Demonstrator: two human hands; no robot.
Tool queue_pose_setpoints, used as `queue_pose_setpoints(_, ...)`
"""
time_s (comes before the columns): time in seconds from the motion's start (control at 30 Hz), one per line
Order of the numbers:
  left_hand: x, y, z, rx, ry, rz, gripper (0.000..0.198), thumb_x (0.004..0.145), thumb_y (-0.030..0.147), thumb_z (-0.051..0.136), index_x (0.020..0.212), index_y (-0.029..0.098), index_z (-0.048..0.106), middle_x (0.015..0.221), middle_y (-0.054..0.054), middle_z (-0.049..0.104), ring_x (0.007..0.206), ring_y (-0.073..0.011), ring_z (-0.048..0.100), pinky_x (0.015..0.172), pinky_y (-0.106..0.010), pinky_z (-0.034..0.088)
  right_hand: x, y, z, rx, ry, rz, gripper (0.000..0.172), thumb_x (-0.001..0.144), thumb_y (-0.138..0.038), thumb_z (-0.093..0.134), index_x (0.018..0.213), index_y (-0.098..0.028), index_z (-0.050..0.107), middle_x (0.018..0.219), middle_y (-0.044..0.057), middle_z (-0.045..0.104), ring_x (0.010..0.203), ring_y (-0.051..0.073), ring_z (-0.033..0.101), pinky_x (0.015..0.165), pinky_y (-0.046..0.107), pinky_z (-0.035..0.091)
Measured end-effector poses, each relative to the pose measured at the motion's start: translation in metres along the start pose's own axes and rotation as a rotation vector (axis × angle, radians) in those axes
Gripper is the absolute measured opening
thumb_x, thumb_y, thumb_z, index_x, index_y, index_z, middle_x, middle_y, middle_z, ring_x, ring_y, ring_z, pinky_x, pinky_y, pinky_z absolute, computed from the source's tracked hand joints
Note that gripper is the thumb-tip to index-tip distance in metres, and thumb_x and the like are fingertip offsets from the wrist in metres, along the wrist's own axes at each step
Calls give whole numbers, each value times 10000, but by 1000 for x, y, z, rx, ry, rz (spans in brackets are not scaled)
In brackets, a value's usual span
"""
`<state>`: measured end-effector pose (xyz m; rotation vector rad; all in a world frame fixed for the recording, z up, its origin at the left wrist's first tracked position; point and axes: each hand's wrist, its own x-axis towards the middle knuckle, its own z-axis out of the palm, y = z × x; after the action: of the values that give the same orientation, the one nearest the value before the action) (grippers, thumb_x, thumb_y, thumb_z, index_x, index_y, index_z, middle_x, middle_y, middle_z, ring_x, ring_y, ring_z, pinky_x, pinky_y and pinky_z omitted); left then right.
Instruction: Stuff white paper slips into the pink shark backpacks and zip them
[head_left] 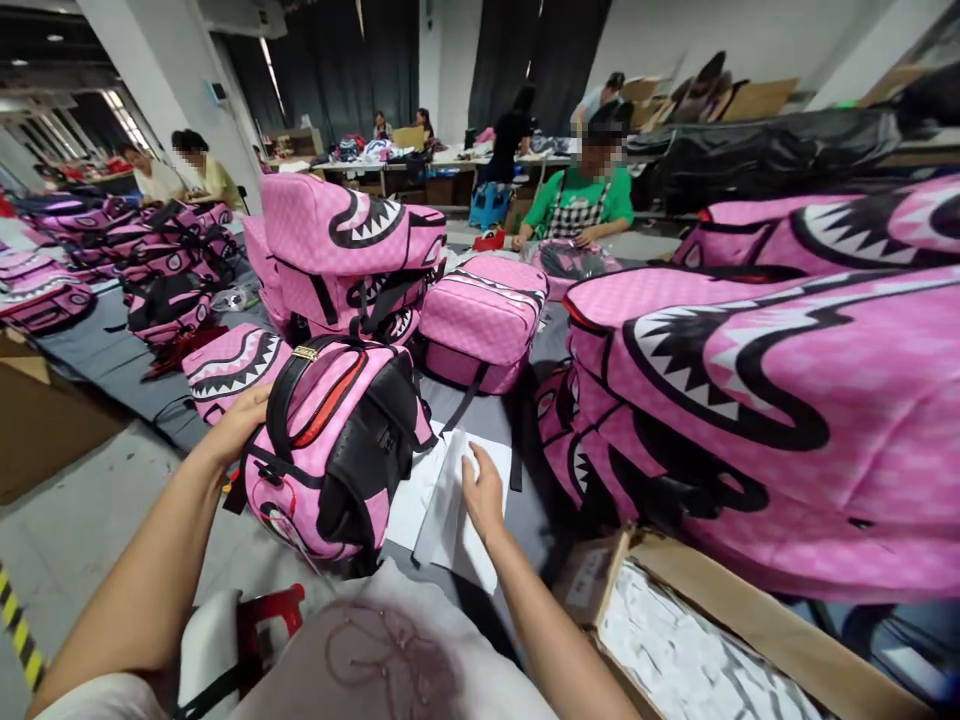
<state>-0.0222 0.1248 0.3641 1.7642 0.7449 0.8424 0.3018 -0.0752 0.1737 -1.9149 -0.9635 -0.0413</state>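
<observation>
A pink backpack (306, 500) with black straps, a black top handle and a red-edged zip leans at the table edge in front of me. My left hand (246, 415) grips its left side behind the handle, with the fingertips partly hidden. To the right of the backpack, my right hand (484, 490) is over white paper sheets (442, 515), thumb and fingers apart. Its fingers seem beside the raised edge of a sheet; whether they touch it I cannot tell.
Pink shark-mouth backpacks are piled ahead (315, 225) and at right (885, 370). An open cardboard box (750, 610) of white slips stands at lower right. A co-worker in green (555, 200) sits across the grey table (161, 390). A red and white stool (274, 610) is below me.
</observation>
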Motion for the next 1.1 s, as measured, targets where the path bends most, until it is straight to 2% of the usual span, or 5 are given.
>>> queue_pose_setpoints(0.17, 7, -10, -20, 114, 61, 133, 690, 742, 632, 752, 1251, 171, 682, 1152, -107, 744, 1106, -304, 673, 932, -396, 583, 77, -141, -41, 162, 175, -515, 367, 1016, -389, 495, 1251, -205, 709, 1255, 126, 732, 1198, 256, 662, 1080, 457, 502)
queue_pose_setpoints(0.4, -4, -4, -25, -62, 132, 300, 577, 939, 599, 558, 1303, 164, 664, 1516, -147, 565, 1424, -322, 505, 1222, -478, 367, 152, -277, -5, -120, -451, -770, 294, 1034, -273, 513, 1162, -182, 762, 1207, 85, 765, 1146, 228, 697, 965, 328, 519)
queue_pose_setpoints(0.73, -30, -5, 7, 319, 298, 285, 535, 871, 453, 639, 1317, 157, 637, 1259, -127, 708, 1227, -322, 646, 1142, -474, 458, 164, -324, 3, -803, -445, -1034, 200, 1026, -164, 510, 1012, -106, 700, 921, 129, 740, 845, 216, 640, 788, 322, 374)
queue_pose_setpoints(0.93, -14, -8, 19, 270, 476, 310, 469, 869, 384, 618, 1279, 164, 676, 1268, -123, 721, 1220, -319, 656, 1124, -467, 473, 135, -313, -19, -569, -365, -1236, 320, 1065, -186, 399, 846, -155, 629, 702, 43, 650, 640, 161, 528, 740, 328, 341)
queue_pose_setpoints(1.1, 1, -2, 5, -37, 191, 261, 520, 769, 433, 765, 1229, 194, 720, 1329, -118, 697, 1297, -338, 605, 1153, -483, 446, 96, -301, -22, -291, -582, -1171, 407, 1123, -302, 326, 853, -180, 605, 690, 8, 643, 603, 131, 543, 659, 288, 345)
